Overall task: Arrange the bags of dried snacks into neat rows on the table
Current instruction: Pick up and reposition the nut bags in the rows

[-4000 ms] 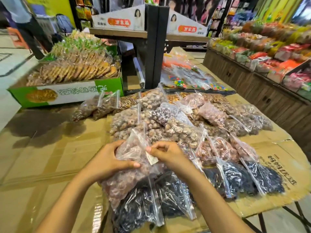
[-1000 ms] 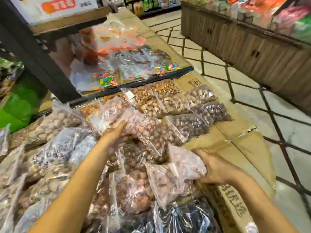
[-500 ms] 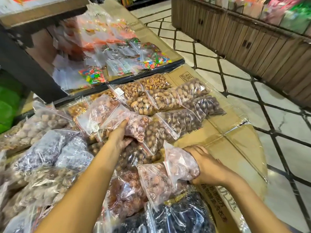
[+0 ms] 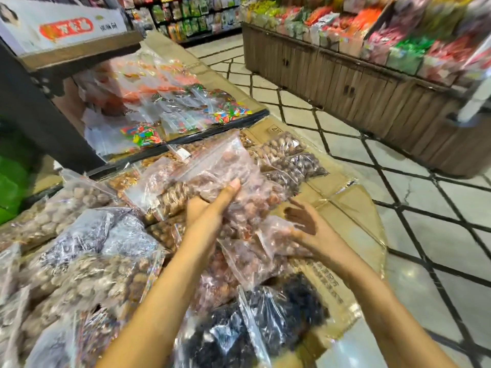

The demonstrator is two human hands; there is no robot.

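Clear zip bags of dried snacks cover the cardboard-topped table (image 4: 353, 208). My left hand (image 4: 212, 205) holds up a bag of reddish-brown dried fruit (image 4: 233, 168) above the pile, thumb pressed on its front. My right hand (image 4: 305, 224) is open with spread fingers, just right of that bag, resting against another pinkish bag (image 4: 255, 251) that lies below. Bags of brown nuts (image 4: 289, 160) lie in rows at the far right. Dark, almost black dried fruit bags (image 4: 265, 325) lie nearest me. Pale and purple-grey bags (image 4: 87, 240) are heaped on the left.
A black shelf post (image 4: 39, 110) and a tray of colourful candy bags (image 4: 170, 115) stand behind the pile. A wooden display counter (image 4: 372, 96) with packaged goods runs along the right, across a tiled aisle (image 4: 398, 208). The table's right edge is close to my right hand.
My left hand has lifted the reddish bag off the pile. My right hand has let go of the pinkish bag it gripped and opened. The view tilted upward.
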